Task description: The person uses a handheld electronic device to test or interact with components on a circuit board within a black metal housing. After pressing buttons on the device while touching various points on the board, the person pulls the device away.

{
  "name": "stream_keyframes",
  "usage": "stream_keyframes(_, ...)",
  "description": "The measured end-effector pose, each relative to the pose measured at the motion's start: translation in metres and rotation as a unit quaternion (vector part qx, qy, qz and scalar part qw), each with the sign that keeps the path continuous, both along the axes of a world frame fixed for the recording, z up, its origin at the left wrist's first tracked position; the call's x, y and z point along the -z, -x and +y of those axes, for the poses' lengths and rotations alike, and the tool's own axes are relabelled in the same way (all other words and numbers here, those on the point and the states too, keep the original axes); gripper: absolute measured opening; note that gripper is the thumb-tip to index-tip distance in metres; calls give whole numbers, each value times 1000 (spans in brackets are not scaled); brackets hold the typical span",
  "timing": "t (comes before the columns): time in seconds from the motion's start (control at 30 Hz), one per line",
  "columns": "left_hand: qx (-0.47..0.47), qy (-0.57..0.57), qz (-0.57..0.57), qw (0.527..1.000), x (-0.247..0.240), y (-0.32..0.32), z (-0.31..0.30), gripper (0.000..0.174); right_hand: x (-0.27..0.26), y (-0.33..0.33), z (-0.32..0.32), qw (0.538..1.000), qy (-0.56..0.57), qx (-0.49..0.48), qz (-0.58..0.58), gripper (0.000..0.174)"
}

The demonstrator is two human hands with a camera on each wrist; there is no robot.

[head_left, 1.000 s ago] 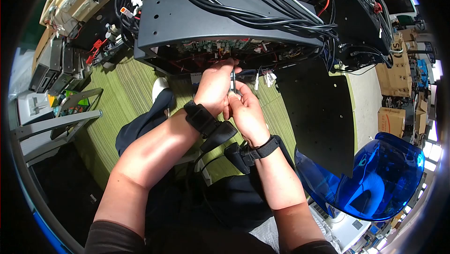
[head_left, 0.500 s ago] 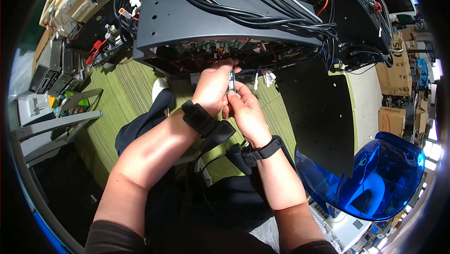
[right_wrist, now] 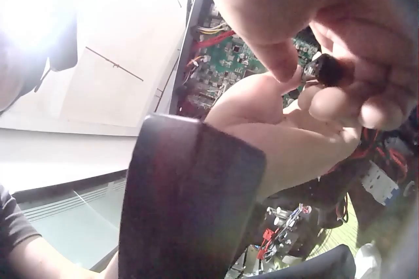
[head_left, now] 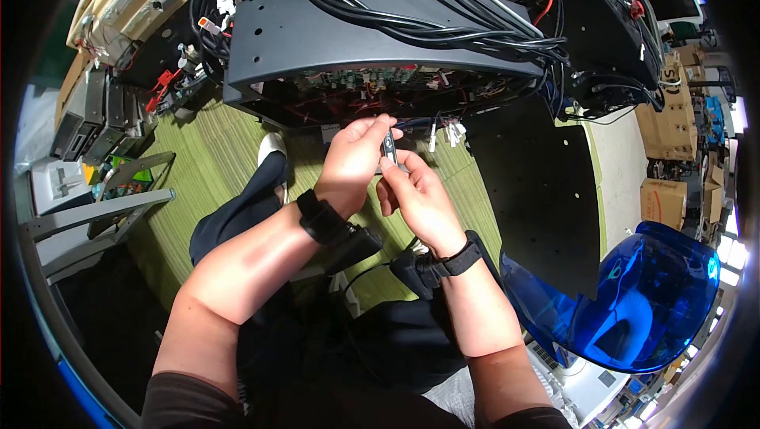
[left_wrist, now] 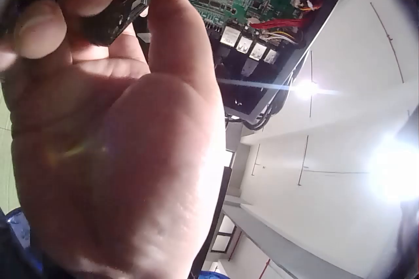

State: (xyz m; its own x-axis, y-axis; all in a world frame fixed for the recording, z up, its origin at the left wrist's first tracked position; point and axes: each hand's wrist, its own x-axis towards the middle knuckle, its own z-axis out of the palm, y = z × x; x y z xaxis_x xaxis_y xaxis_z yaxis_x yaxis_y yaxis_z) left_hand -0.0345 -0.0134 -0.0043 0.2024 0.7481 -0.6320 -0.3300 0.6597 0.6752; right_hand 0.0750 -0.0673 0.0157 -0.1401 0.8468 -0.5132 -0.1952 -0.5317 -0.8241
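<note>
A slim black stick-like piece with pale markings is held between both hands, just in front of an open dark metal housing. My left hand pinches its far end between thumb and fingers. My right hand holds the near end, the thumb lying along it. In the left wrist view, the black piece slants across the fingers and its exact kind is hard to tell. The right wrist view shows its dark end at the right fingers. Behind the hands, a green circuit board shows inside the housing.
Thick black cables drape over the housing, and white connectors hang below its front edge. A perforated dark panel stands at the right, beside a translucent blue chair. A grey metal frame is at the left.
Both hands have drawn slightly back from the housing toward the body, the left one also a little leftward. The black piece has come with them and tilted, showing more of its marked face.
</note>
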Motion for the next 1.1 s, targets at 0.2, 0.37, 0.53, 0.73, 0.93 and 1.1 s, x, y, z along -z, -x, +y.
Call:
stream_keyframes(0.2, -41, -38, 39, 998, -8, 9, -10, 24, 3, 11, -2, 1000, 5, -8, 13, 23)
stream_keyframes(0.37, -75, -42, 49, 995, -7, 20, -7, 23, 4, 25, 1, 1000, 5, -7, 15, 23)
stream_keyframes(0.53, -102, -17, 47, 994, -15, 28, -4, 23, 4, 34, 4, 999, -11, -9, 31, 23)
stream_keyframes(0.73, -69, 9, 15, 997, -15, 41, -2, 29, 5, 38, 4, 999, -15, -23, 25, 23)
stream_keyframes(0.93, -70, 36, -5, 997, -11, 44, 1, 25, 7, 42, 1, 999, -21, -19, 32, 24)
stream_keyframes(1.1, -62, 22, -3, 998, -5, 46, -2, 26, 10, 45, 0, 999, -31, -20, 16, 26)
